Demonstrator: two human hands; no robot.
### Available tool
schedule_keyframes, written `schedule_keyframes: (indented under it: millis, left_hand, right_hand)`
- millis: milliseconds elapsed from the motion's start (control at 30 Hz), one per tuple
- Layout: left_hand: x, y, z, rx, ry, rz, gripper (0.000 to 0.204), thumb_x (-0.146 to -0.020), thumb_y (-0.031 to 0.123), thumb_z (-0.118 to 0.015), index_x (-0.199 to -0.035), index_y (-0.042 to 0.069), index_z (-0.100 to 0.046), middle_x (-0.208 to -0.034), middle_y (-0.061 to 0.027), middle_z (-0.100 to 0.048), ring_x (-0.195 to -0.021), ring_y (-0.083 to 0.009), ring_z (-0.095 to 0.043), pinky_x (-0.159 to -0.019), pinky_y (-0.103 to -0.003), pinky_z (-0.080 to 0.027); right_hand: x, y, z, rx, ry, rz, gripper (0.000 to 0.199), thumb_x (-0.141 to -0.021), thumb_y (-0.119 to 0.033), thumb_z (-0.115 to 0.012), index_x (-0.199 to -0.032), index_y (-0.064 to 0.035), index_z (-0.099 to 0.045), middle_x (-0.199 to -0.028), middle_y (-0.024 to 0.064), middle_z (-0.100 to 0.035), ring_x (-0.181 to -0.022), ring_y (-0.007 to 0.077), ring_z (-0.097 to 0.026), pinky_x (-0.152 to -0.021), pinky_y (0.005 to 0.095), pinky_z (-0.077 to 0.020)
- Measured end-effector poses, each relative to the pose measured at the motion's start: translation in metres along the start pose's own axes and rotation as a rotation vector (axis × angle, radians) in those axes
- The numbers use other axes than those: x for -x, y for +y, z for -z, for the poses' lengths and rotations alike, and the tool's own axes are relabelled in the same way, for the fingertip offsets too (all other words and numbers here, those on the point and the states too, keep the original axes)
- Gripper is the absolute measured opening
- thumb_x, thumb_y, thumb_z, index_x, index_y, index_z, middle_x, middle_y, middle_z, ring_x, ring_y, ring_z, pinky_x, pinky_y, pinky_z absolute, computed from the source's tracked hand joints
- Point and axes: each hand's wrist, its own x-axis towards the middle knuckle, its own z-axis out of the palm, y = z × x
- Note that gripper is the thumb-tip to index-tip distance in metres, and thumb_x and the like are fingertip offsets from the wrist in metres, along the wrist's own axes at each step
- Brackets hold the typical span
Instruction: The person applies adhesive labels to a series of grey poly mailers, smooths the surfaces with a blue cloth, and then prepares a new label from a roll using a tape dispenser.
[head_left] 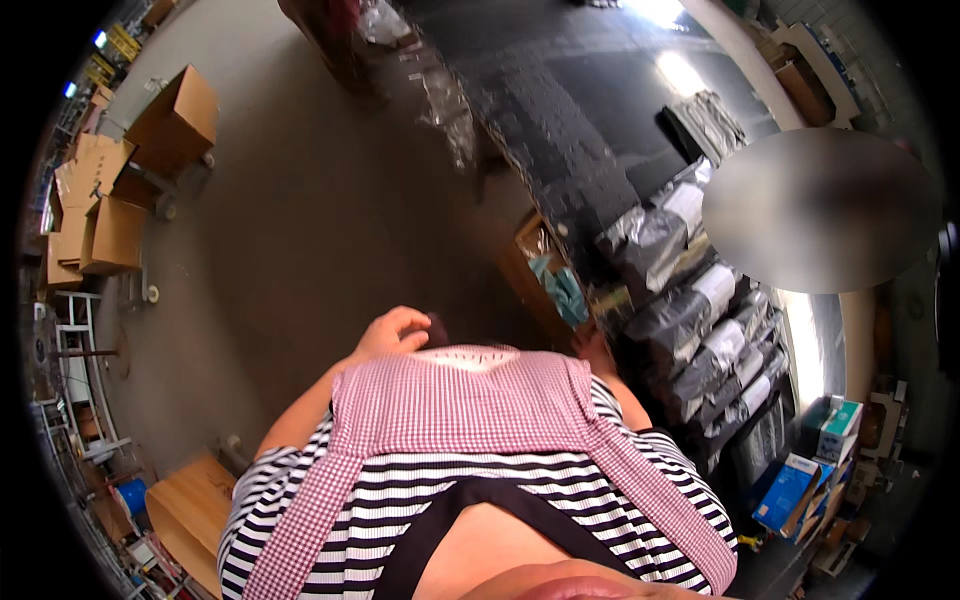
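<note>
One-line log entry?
left hand: open, near checked apron | right hand: near edge of black table, grip unclear | dark packages: stacked on black table

The table [570, 60] runs along the right, with packages [672, 322] piled on its near part. A box [522, 282] stands beside its left edge, just ahead of the right hand [594, 347]. Cartons [110, 240] sit to the far left, across the floor [270, 200]; the left hand [390, 333] is before the apron [460, 405].

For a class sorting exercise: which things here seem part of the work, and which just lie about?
Likely the job's, near the right hand:
dark wrapped packages
black tabletop
open carton with green material

Probably just lying about:
cardboard boxes, left
blue carton, lower right
</note>
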Motion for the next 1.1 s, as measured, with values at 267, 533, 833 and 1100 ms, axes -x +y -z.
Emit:
schedule_keyframes:
  millis: [267,533,833,1100]
  left_hand:
    - [-0.051,0.015,0.053,-0.095,0.119,-0.188,0.028,-0.088,0.015,-0.068,-0.112,0.002,-0.066,-0.114,-0.0119,-0.065,-0.103,-0.0240,-0.065,-0.092,-0.034,-0.052]
    - [-0.154,0.055,0.087,-0.179,0.043,-0.367,0.029,-0.087,0.017,-0.069,-0.113,0.004,-0.065,-0.116,-0.0129,-0.064,-0.107,-0.0272,-0.064,-0.092,-0.036,-0.052]
    - [-0.168,0.020,0.166,-0.239,0.068,0.045,0.042,-0.091,0.030,-0.066,-0.125,0.006,-0.061,-0.129,-0.0149,-0.059,-0.121,-0.0294,-0.057,-0.102,-0.039,-0.047]
    - [-0.178,-0.040,0.263,-0.066,0.130,0.419,0.056,-0.091,0.039,-0.066,-0.134,0.006,-0.055,-0.140,-0.0153,-0.051,-0.130,-0.0309,-0.050,-0.107,-0.041,-0.043]
  right_hand:
    - [0.034,-0.149,-0.013,0.069,-0.357,0.702,0.032,-0.091,-0.020,-0.064,-0.116,0.0000,-0.063,-0.119,0.0167,-0.066,-0.105,0.0227,-0.064,-0.092,0.0342,-0.0497]
    - [0.116,-0.326,0.133,-0.586,-0.648,0.689,0.050,-0.098,-0.008,-0.058,-0.145,-0.0045,-0.042,-0.134,0.0136,-0.058,-0.121,0.0205,-0.056,-0.105,0.0337,-0.0435]
    - [0.048,-0.459,0.197,-0.106,-0.369,0.842,0.054,-0.092,-0.014,-0.064,-0.142,-0.0031,-0.046,-0.126,0.0154,-0.061,-0.112,0.0224,-0.061,-0.097,0.0346,-0.0496]
    - [-0.005,-0.632,0.113,0.285,-0.563,1.055,0.058,-0.092,-0.025,-0.067,-0.142,-0.0041,-0.046,-0.127,0.0179,-0.062,-0.115,0.0281,-0.062,-0.100,0.0381,-0.0484]
